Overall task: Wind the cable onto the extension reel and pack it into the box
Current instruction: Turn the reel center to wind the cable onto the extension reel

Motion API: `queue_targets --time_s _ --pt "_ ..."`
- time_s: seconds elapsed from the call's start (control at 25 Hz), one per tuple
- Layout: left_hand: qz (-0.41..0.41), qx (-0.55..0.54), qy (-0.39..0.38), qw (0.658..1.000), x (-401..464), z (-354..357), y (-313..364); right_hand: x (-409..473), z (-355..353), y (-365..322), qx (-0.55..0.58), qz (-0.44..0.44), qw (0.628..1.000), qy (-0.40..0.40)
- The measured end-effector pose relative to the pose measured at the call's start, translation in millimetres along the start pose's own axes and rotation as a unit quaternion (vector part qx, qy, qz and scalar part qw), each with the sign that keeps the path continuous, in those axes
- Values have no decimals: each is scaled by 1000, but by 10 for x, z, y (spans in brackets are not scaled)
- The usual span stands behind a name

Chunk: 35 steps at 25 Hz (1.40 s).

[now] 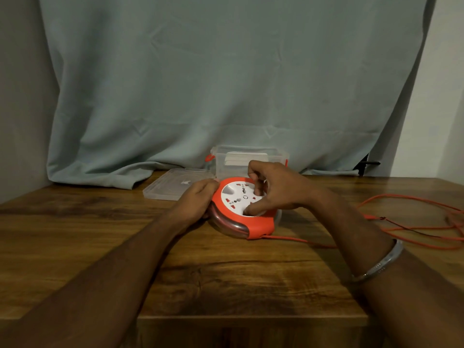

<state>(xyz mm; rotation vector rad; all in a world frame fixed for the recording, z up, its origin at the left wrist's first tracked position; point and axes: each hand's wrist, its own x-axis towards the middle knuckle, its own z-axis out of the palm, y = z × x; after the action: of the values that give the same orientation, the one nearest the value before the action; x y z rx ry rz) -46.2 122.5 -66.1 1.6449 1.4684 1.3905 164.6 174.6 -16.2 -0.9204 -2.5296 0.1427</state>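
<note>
An orange and white extension reel (237, 212) lies flat on the wooden table (226, 272), sockets up. My left hand (198, 197) grips its left rim. My right hand (273, 188) sits on the white socket disc, fingers and thumb curled onto it. The orange cable (414, 222) leaves the reel's front right corner and lies in loose loops on the table at the right. Behind the reel stands a clear plastic box (251, 156) with orange latches, open at the top.
The box's clear lid (173, 184) lies flat to the left of the box. A grey-green curtain (226, 84) hangs behind the table. A metal bangle (384, 259) sits on my right forearm. The table's front edge runs near the bottom.
</note>
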Motion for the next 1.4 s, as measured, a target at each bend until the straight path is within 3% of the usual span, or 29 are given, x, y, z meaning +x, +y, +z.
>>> queue_targets --time_s 0.28,0.52,0.6,0.72,1.04,1.4 --pt "0 8 -15 1000 35 6 -37 44 53 -152 -68 26 997 -3" --pt "-7 8 -12 1000 21 17 -18 62 35 -115 11 -7 1000 17" --pt "-4 12 -10 1000 17 19 -16 44 -42 -59 58 -12 998 -14" --pt "-3 16 -15 1000 17 13 -17 22 -102 48 51 -8 997 -59" --pt "-9 24 -15 1000 0 20 -5 9 -107 104 73 19 995 -66" --pt "-7 20 0 1000 1 6 4 4 -15 -50 -27 28 999 -12"
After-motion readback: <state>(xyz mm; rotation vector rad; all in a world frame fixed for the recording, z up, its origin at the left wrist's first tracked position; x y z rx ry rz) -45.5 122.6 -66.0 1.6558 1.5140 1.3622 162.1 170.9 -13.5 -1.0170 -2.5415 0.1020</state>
